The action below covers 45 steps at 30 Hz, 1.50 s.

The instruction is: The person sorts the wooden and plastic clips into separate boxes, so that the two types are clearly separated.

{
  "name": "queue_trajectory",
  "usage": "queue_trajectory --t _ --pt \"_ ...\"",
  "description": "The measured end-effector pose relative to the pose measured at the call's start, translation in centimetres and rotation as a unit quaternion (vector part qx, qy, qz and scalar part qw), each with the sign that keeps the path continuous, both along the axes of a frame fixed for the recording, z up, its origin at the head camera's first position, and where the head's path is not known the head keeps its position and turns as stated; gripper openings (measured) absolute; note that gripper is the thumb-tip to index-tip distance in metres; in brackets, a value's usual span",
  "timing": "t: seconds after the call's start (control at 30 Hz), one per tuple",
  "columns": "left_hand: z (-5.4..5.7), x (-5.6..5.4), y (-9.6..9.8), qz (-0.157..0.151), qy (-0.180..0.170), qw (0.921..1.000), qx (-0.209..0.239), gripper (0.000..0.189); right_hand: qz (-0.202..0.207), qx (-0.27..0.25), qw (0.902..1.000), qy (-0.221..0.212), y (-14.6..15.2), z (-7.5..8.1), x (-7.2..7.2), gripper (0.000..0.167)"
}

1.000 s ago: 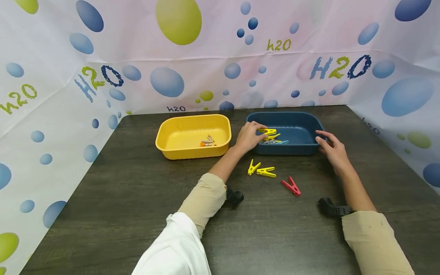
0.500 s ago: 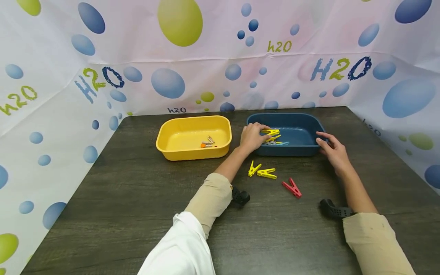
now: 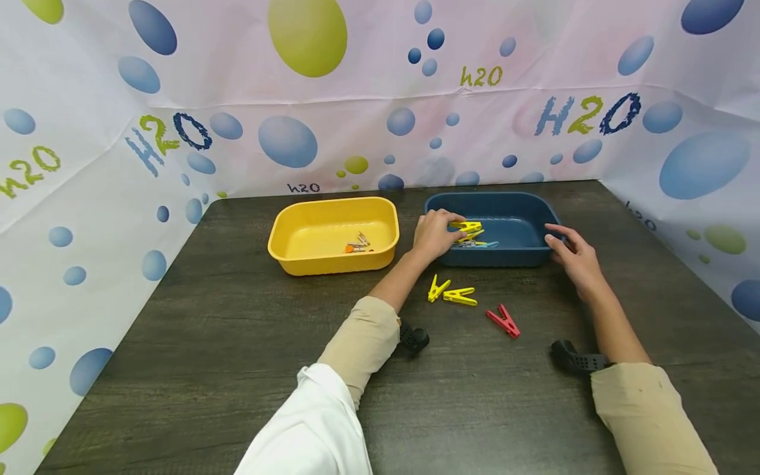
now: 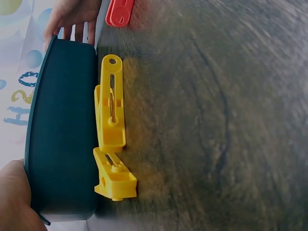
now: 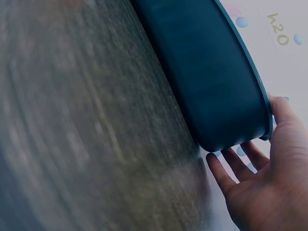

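My left hand (image 3: 435, 234) reaches over the left end of a blue plastic bin (image 3: 499, 257) and pinches a yellow clothespin (image 3: 471, 226) between fingertips and thumb. Below that clip, other yellow, grey and light-blue clothespins (image 3: 483, 245) are piled on the bin floor. At the opposite end, my right hand (image 3: 576, 257) holds the bin's rim, its thumb over the edge and the other fingers against the outer wall (image 5: 226, 110). Two yellow clothespins (image 3: 438, 288) (image 4: 113, 106) and one red clothespin (image 3: 503, 321) lie on the table before the bin. The left fingertips are hidden in the left wrist view.
Left of the blue bin stands a yellow bin (image 3: 332, 265), holding a few small orange and metallic or wooden-looking pieces (image 3: 359, 244). Both bins sit near the back of a dark wood table (image 3: 237, 356). A printed white sheet (image 3: 356, 86) rises behind and at both sides.
My left hand has shifted slightly right inside the blue bin, the yellow clothespin moving with it. My right hand stays at the bin's right end.
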State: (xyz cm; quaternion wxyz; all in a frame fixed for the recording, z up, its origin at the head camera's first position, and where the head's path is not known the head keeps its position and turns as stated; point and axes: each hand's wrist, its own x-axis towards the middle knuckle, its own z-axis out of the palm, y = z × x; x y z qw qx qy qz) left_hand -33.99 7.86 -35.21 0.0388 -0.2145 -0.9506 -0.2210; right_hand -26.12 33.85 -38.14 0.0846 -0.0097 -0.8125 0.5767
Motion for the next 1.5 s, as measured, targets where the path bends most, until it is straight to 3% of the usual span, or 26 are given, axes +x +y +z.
queue_trajectory --t 0.3,0.5,0.73,0.87,1.03,1.13,1.27,1.5 --pt "0.2 0.0 0.1 -0.004 0.008 1.0 0.002 0.039 0.001 -0.014 0.9999 0.008 0.0 0.1 0.0 0.047" --pt "0.2 0.1 0.0 0.001 0.002 1.0 -0.005 0.047 0.0 0.005 1.0 0.006 -0.1 -0.2 0.1 0.049" --pt "0.0 0.2 -0.1 -0.005 -0.005 0.9999 0.013 0.044 -0.003 0.005 1.0 0.006 -0.1 -0.5 0.2 0.049" --pt "-0.4 0.3 -0.5 -0.029 0.0 0.9992 0.028 0.043 0.001 0.006 1.0 0.002 -0.1 -0.7 0.5 0.05" --pt "-0.5 0.6 -1.4 -0.076 0.008 0.9924 0.096 0.04 0.001 -0.007 1.0 0.004 -0.1 -0.9 0.5 0.049" --pt "-0.3 1.1 -2.2 -0.095 0.007 0.9855 0.14 0.037 -0.001 -0.006 1.0 0.004 0.0 -0.8 0.5 0.049" --pt "0.0 2.2 -3.5 -0.116 0.015 0.9793 0.165 0.035 -0.001 0.0 1.0 -0.001 0.1 -0.7 0.3 0.049" --pt "-0.3 5.1 -5.9 -0.162 0.019 0.9655 0.203 0.029 -0.002 -0.004 1.0 0.004 0.2 -0.4 0.0 0.048"
